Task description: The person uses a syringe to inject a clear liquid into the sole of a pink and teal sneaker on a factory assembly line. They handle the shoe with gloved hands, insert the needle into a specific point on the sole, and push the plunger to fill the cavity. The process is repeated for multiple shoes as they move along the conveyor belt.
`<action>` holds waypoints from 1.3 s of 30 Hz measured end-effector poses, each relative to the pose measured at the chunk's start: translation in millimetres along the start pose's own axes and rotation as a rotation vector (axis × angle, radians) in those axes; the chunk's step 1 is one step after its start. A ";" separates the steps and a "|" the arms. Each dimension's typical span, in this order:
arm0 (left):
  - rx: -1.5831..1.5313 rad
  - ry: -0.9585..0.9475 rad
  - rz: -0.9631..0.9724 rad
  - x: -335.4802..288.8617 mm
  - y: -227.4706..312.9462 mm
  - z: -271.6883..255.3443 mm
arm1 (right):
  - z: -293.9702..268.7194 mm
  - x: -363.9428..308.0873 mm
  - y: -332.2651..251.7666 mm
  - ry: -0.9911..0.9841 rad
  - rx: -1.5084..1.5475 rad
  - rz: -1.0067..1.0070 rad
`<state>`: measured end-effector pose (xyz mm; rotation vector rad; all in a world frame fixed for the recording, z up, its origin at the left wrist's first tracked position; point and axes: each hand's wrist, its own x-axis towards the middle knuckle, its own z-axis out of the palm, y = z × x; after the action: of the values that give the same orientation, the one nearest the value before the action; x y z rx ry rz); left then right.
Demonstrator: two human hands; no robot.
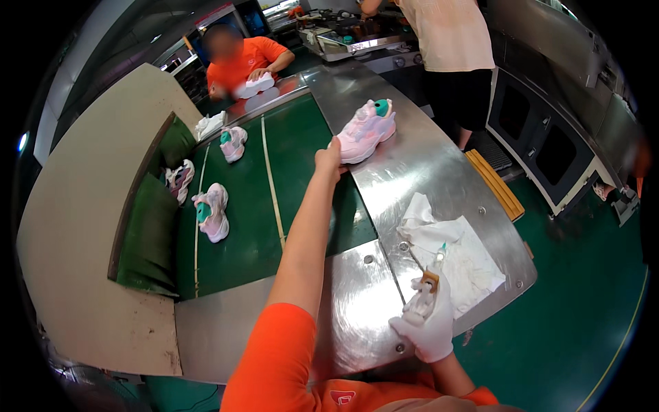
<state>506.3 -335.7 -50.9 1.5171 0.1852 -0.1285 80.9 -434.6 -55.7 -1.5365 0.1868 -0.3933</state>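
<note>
The pink sneaker (366, 135) is gripped at its toe by the fingers of the left hand (329, 158), over the steel border (419, 154) beside the green belt (240, 196). The white-gloved right hand (437, 328) has its fingers closed round a green-tipped applicator (430, 279), near crumpled white cloths (473, 264). Two similar shoes (215, 216) stand on the belt; beyond, a co-worker (233, 65) holds a white object (255, 86).

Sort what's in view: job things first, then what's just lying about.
Job: pink shoe, in the left hand; narrow-tipped tool, in the gloved right hand; likely white cloth, green belt, its three shoes.

Apparently lying about: white bundle beside the belt; yellow slatted board.
</note>
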 end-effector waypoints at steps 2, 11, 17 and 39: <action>0.144 0.065 0.154 -48.1 15.4 14.8 | 0.1 5.5 -15.1 0.026 0.114 0.123; 0.788 0.146 1.455 -234.5 142.6 -63.9 | 13.2 0.0 -31.5 0.004 0.158 0.163; 0.202 -0.199 0.925 -370.7 142.2 -149.7 | 13.1 -3.3 -34.9 0.012 0.093 0.174; 0.345 -0.502 0.818 -395.4 56.3 -193.1 | 3.1 -21.5 -127.4 -0.901 0.839 -0.013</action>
<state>122.5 -152.5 75.0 1.7376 -0.8923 0.1242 45.5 -422.4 68.0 -0.7585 -0.6263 0.2290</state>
